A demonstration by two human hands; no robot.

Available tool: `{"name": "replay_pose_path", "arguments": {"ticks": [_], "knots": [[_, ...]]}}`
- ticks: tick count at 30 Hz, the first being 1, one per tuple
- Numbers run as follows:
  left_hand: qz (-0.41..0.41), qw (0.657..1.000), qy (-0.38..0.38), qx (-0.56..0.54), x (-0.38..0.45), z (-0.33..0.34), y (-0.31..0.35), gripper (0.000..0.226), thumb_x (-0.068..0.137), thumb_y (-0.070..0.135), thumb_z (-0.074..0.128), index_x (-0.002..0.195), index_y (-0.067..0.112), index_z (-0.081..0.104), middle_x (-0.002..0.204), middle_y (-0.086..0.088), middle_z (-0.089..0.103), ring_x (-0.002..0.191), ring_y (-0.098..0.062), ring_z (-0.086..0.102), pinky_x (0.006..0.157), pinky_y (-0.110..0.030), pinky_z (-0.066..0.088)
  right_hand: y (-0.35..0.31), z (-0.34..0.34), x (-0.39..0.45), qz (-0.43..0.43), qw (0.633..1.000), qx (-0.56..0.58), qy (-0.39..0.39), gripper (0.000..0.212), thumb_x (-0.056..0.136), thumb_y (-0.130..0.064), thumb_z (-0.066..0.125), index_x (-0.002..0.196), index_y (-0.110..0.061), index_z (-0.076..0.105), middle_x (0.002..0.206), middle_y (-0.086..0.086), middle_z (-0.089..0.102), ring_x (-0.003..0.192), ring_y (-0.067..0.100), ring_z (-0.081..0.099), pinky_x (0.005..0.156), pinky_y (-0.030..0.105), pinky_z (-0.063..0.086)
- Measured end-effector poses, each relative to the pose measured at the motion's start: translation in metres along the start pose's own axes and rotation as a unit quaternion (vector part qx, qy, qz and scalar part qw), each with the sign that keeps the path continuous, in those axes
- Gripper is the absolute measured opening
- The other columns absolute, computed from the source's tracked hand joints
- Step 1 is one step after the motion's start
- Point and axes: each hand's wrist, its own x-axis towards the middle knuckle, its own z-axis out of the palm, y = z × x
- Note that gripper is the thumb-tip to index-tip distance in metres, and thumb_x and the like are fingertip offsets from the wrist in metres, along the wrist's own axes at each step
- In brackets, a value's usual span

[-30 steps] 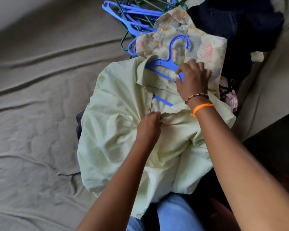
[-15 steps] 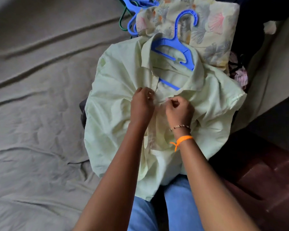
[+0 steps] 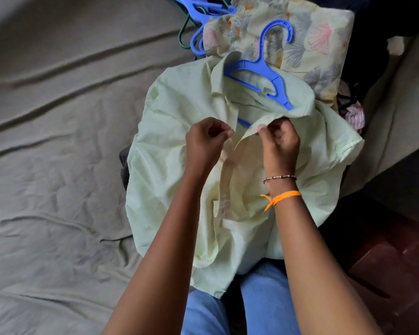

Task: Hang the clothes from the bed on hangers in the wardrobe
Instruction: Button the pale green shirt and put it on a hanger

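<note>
Shirt [image 3: 179,131], pale green, lies spread on the bed [image 3: 58,165] at its near edge, lower hem draped over the person's blue-jeaned legs [image 3: 264,298]. Blue hanger [image 3: 259,68] sits inside the collar, hook protruding above it onto a floral garment [image 3: 319,39].

Left hand [image 3: 203,143]: fingers [image 3: 218,129] curled, thumb and forefinger pinching the left front edge of the shirt just below the collar. Right hand [image 3: 279,141]: fingers [image 3: 273,126] curled, gripping the opposite front edge. The two edges are held slightly apart; the placket is open below them.

Surroundings: spare hangers [image 3: 198,15], blue and green, piled beyond the shirt, partly under the floral garment. Dark clothing [image 3: 385,13] lies at the top right. Pink patterned fabric [image 3: 353,114] shows just right of the shirt's shoulder. Orange band [image 3: 286,195] and beaded bracelet [image 3: 278,177] on the right wrist.
</note>
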Motion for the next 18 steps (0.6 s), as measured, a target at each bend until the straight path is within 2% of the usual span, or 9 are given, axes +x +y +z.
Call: {"name": "replay_pose_path", "arguments": {"ticks": [3,6,9,11,13,16,18], "knots": [[0.0,0.997,-0.015,-0.069,0.0,-0.001,0.015,0.008,0.076,0.003,0.073,0.077,0.01,0.07,0.074,-0.003,0.07,0.072,-0.009,0.065,0.076,-0.025,0.052,-0.008,0.005,0.006,0.076,0.993,0.086,0.003,0.017,0.07,-0.006,0.068,0.075,-0.017,0.057,0.057,-0.013,0.065,0.056,-0.003,0.058,0.061,0.019,0.048],[0.005,0.996,-0.028,-0.088,0.001,-0.002,0.024,0.01,0.077,0.001,0.072,0.076,0.011,0.07,0.075,-0.004,0.071,0.075,-0.011,0.067,0.082,-0.029,0.053,-0.006,0.011,0.007,0.121,0.985,0.124,-0.001,0.024,0.069,0.003,0.073,0.077,-0.014,0.058,0.067,-0.003,0.066,0.062,0.008,0.06,0.068,0.029,0.051],[-0.005,0.995,-0.032,-0.097,0.002,-0.003,0.026,0.01,0.079,0.001,0.071,0.078,0.011,0.071,0.076,-0.004,0.072,0.076,-0.01,0.067,0.082,-0.028,0.053,-0.004,0.013,0.006,0.13,0.987,0.098,0.013,0.022,0.074,0.005,0.071,0.07,-0.013,0.058,0.066,0.001,0.06,0.059,0.01,0.055,0.065,0.029,0.05],[-0.011,0.994,-0.031,-0.105,0.002,-0.003,0.024,0.011,0.08,0.0,0.07,0.078,0.011,0.071,0.074,-0.001,0.071,0.074,-0.008,0.066,0.079,-0.024,0.053,-0.004,0.013,0.005,0.141,0.984,0.106,0.017,0.015,0.073,-0.002,0.07,0.069,-0.012,0.059,0.065,0.001,0.06,0.059,0.011,0.055,0.064,0.029,0.049],[-0.015,0.993,-0.032,-0.108,0.001,-0.003,0.022,0.012,0.08,0.0,0.07,0.078,0.012,0.071,0.073,0.002,0.071,0.073,-0.006,0.066,0.078,-0.02,0.052,-0.003,0.014,0.002,0.153,0.979,0.137,0.011,0.005,0.069,-0.012,0.066,0.073,-0.013,0.062,0.07,0.003,0.062,0.069,0.017,0.057,0.068,0.033,0.05],[-0.021,0.992,-0.041,-0.115,0.001,-0.001,0.021,0.011,0.08,0.0,0.07,0.079,0.01,0.071,0.073,0.001,0.071,0.072,-0.005,0.066,0.077,-0.02,0.051,-0.002,0.013,-0.003,0.139,0.982,0.128,0.007,0.011,0.071,-0.017,0.063,0.083,-0.016,0.064,0.083,0.007,0.067,0.082,0.021,0.063,0.08,0.041,0.053],[-0.022,0.992,-0.054,-0.114,0.0,0.0,0.022,0.011,0.08,0.0,0.07,0.078,0.01,0.07,0.073,0.0,0.071,0.073,-0.006,0.066,0.078,-0.022,0.052,-0.002,0.011,-0.006,0.122,0.986,0.113,0.01,0.011,0.078,-0.01,0.066,0.087,-0.014,0.062,0.083,0.008,0.067,0.076,0.014,0.066,0.073,0.033,0.056]]}}
